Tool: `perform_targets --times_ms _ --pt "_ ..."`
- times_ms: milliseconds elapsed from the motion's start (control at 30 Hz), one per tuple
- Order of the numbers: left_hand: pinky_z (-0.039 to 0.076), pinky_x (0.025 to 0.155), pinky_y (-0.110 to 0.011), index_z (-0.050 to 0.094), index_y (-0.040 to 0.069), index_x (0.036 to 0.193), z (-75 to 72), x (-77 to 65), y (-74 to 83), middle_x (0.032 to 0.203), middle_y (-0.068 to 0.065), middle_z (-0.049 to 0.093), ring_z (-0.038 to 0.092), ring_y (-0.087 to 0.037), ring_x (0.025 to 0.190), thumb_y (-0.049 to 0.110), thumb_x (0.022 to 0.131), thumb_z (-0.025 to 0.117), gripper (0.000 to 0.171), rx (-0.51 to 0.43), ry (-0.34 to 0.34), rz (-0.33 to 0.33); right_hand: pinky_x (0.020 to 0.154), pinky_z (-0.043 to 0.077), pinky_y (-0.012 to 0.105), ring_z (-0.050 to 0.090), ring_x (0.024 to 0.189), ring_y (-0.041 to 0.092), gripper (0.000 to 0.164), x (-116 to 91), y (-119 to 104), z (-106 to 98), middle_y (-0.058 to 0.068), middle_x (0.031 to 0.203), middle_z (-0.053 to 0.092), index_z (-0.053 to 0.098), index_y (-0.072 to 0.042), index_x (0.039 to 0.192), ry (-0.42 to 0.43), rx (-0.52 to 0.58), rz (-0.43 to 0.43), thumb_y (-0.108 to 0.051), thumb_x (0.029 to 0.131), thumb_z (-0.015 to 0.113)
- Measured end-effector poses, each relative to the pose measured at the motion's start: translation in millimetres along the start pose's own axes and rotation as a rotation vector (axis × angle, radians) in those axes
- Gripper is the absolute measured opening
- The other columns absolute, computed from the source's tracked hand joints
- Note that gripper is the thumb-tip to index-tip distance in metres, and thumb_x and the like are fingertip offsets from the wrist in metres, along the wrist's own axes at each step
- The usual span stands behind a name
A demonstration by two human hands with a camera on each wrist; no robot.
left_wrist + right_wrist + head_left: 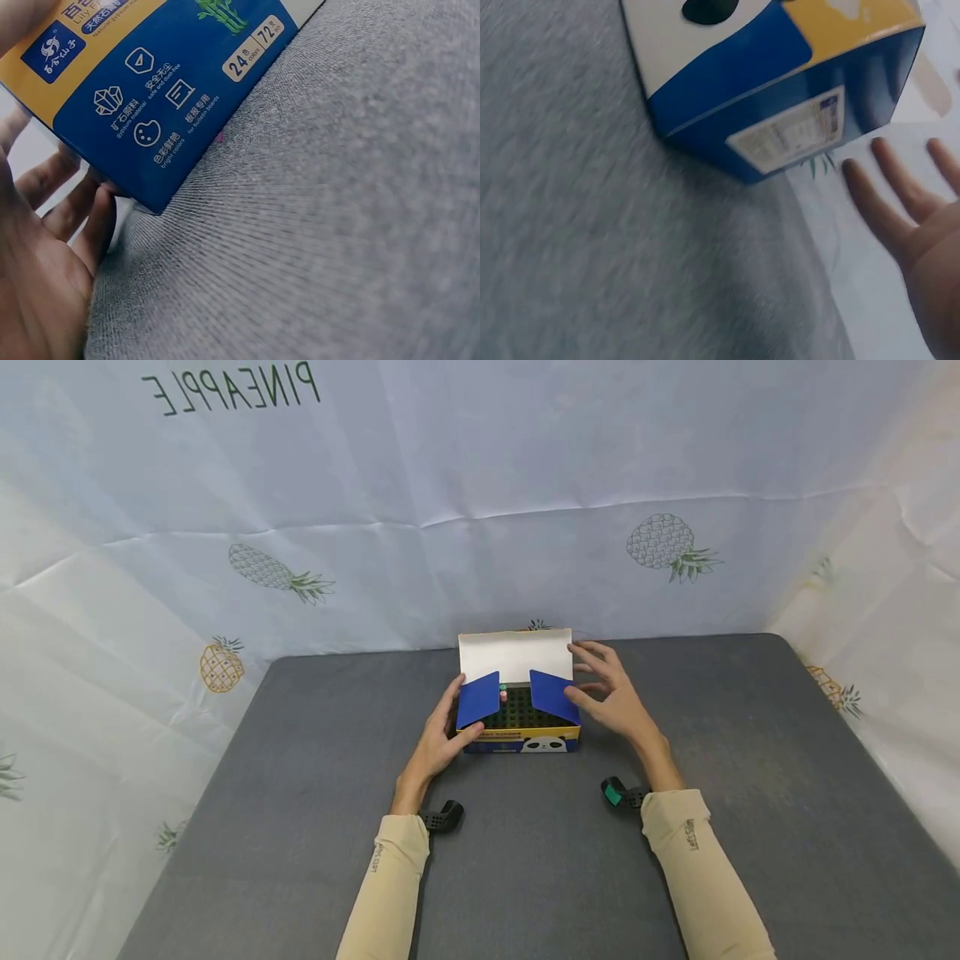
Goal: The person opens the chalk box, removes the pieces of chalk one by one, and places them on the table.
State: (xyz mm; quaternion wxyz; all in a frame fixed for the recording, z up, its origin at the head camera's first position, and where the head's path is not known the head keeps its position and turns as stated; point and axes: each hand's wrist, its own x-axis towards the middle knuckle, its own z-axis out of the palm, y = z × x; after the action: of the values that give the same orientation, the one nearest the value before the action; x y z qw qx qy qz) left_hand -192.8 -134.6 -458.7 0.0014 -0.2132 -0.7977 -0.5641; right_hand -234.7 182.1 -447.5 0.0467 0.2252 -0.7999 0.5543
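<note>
A chalk box, blue and yellow with a panda face on the front, stands on the table with its top up. Its white-lined lid is raised at the back, and two blue side flaps lean over a dark holder full of round holes. A pink chalk tip and a green one show in the holder near the left flap. My left hand holds the box's left end, thumb at the front corner, fingers along the side. My right hand is spread at the right end, thumb by the right flap, fingertips near the lid's edge.
The box rests toward the back of the grey table. Right behind it hangs a pale curtain printed with pineapples. Black wrist mounts jut inward from both forearms.
</note>
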Motion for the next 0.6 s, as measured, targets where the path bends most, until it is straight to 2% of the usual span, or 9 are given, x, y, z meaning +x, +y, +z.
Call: perform_targets --times_ms 33,100,167,267,467,600 --pt "0.042 0.112 -0.064 0.013 0.001 0.164 0.5 0.8 -4.2 0.154 -0.034 0.04 0.048 -0.049 0.137 0.0 0.094 0.062 0.086 -0.002 0.002 -0.006 0.105 0.049 0.063 0.045 0.139 0.047 0.071 -1 2 -1 0.017 0.165 0.02 0.039 -0.015 0.159 -0.033 -0.004 0.015 -0.007 0.095 0.069" --pt "0.041 0.112 -0.065 0.013 0.004 0.165 2.0 2.6 -14.5 0.154 -0.033 0.04 0.048 -0.05 0.137 0.001 0.094 0.062 0.086 -0.005 0.01 -0.01 0.108 0.044 0.069 0.041 0.141 0.05 0.077 -4 6 -1 0.019 0.166 0.019 0.036 -0.018 0.161 -0.108 -0.027 0.046 -0.013 0.093 0.073" --pt "0.04 0.112 -0.066 0.013 0.008 0.165 3.2 4.6 -25.3 0.154 -0.032 0.04 0.047 -0.049 0.137 0.001 0.094 0.062 0.087 -0.009 0.017 -0.014 0.109 0.043 0.068 0.04 0.142 0.051 0.082 -7 8 -2 0.021 0.165 0.02 0.032 -0.02 0.162 -0.184 -0.031 0.08 -0.016 0.092 0.075" --pt "0.04 0.114 -0.064 0.015 0.015 0.166 3.4 6.1 -31.6 0.155 -0.027 0.041 0.048 -0.044 0.139 0.006 0.094 0.064 0.087 -0.017 0.02 -0.016 0.111 0.044 0.066 0.043 0.141 0.053 0.087 -9 12 -2 0.024 0.163 0.025 0.026 -0.02 0.164 -0.264 0.0 0.113 -0.015 0.092 0.076" --pt "0.043 0.112 -0.061 0.019 0.023 0.165 2.2 6.3 -33.1 0.153 -0.022 0.043 0.05 -0.04 0.136 0.022 0.095 0.069 0.086 -0.036 0.017 -0.015 0.114 0.041 0.064 0.044 0.143 0.049 0.09 -11 13 1 0.018 0.169 0.024 0.022 -0.022 0.165 -0.292 0.049 0.135 -0.013 0.093 0.075" --pt "0.045 0.11 -0.061 0.02 0.021 0.164 1.2 6.6 -33.9 0.152 -0.023 0.044 0.052 -0.04 0.134 0.027 0.096 0.069 0.085 -0.039 0.014 -0.005 0.115 0.04 0.065 0.043 0.144 0.046 0.089 -12 13 2 0.017 0.168 0.027 0.023 -0.024 0.165 -0.294 0.032 0.16 -0.017 0.093 0.076"
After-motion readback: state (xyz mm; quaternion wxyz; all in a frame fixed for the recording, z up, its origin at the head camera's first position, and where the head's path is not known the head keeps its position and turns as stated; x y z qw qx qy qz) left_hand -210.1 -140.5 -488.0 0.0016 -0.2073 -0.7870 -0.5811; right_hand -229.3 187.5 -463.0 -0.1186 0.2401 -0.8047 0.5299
